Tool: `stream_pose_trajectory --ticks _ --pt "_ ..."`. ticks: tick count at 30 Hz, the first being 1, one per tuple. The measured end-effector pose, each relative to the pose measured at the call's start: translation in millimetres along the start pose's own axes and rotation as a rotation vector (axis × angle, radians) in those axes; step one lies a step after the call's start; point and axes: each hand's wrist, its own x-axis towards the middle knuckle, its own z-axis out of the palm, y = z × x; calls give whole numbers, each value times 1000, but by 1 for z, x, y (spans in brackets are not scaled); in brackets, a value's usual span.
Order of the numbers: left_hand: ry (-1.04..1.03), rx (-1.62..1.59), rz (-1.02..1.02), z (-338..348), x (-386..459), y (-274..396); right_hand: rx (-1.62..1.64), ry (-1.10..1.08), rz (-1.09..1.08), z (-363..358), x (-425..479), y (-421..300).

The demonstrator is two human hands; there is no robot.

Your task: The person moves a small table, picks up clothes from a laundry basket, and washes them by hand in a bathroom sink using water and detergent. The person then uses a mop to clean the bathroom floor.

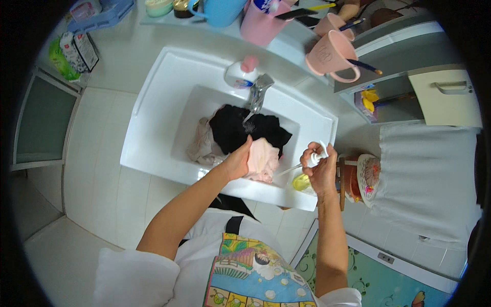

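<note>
My left hand [238, 159] holds a bunched pale pink cloth [262, 159] over the near part of the white sink basin [193, 101]. In my right hand [322, 169] is a white pump dispenser head [316, 157], its thin tube pointing towards the cloth. Just below it, a yellow container [302, 182] sits on the sink's near right rim, partly hidden by my hand. Water runs from the chrome faucet [259, 92] onto a black garment [230, 128] in the basin. A light-coloured wet cloth [201, 144] lies to the left of it.
A white bottle with a pink cap [241, 73] stands beside the faucet. Above the sink, a shelf [215, 28] holds a blue cup [222, 11] and several pink cups [332, 53]. At the right are a cabinet door [445, 98], a white curtain [414, 180] and a white basket [368, 178].
</note>
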Motion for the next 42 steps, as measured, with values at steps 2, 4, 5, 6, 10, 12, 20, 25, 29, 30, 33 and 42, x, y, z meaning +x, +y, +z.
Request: stream_pose_trajectory --ticks 2,4,5,6,10,12,20,25,29,30,33,42 --pt "-7 0 9 5 3 5 -119 -19 41 0 3 0" --pt "-1 -29 31 10 7 10 -220 -61 80 3 10 2" --pt "-17 -25 29 14 8 13 -270 -75 96 4 14 3" --pt "-36 -21 26 21 9 16 -319 -86 111 5 19 2" --pt "-61 -51 66 54 12 32 -408 -150 189 4 35 3" --pt "-57 -52 110 57 12 40 -504 -179 183 8 42 6" --pt "-39 39 124 51 9 57 -533 -291 284 28 62 10" --pt "-18 31 132 47 6 59 -556 -310 325 32 66 16" --pt "-28 28 151 42 6 57 -574 -325 368 33 67 17" --pt "-28 25 151 40 5 57 -577 -320 374 36 65 17" --pt "-41 15 142 35 4 55 -614 -313 288 45 58 14" --pt "-43 -28 143 37 2 50 -734 -233 181 45 56 21"
